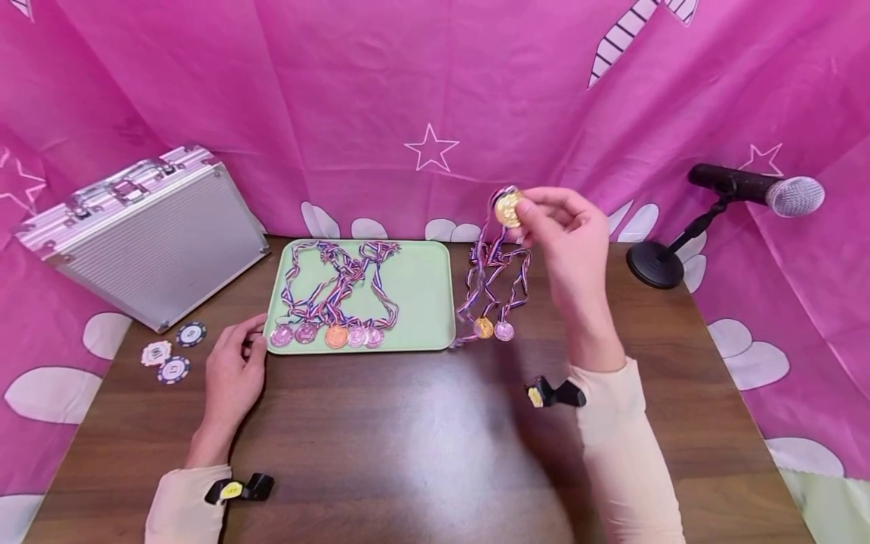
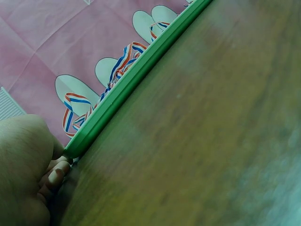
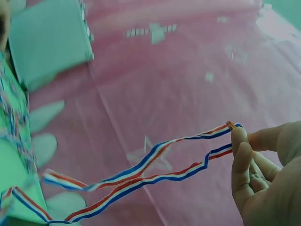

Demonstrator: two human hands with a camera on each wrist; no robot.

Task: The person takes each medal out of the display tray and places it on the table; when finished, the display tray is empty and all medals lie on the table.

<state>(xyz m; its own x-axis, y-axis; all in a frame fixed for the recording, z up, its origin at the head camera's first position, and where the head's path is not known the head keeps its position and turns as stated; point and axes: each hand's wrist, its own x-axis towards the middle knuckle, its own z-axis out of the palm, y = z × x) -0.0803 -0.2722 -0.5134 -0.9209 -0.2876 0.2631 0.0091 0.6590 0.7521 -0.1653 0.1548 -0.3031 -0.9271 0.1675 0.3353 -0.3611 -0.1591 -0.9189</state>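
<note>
Right hand (image 1: 567, 227) is up over the far right of the table, pinching a gold medal (image 1: 507, 208), its striped ribbon (image 3: 141, 174) trailing down limp. It looks light, the disc hard and smooth, the ribbon floppy and apt to tangle, so the disc's rim is the sure hold. Left hand (image 1: 234, 370), fingers curled, grips the green tray (image 1: 428, 302) at its near-left corner. The wrist view hides the disc.
</note>
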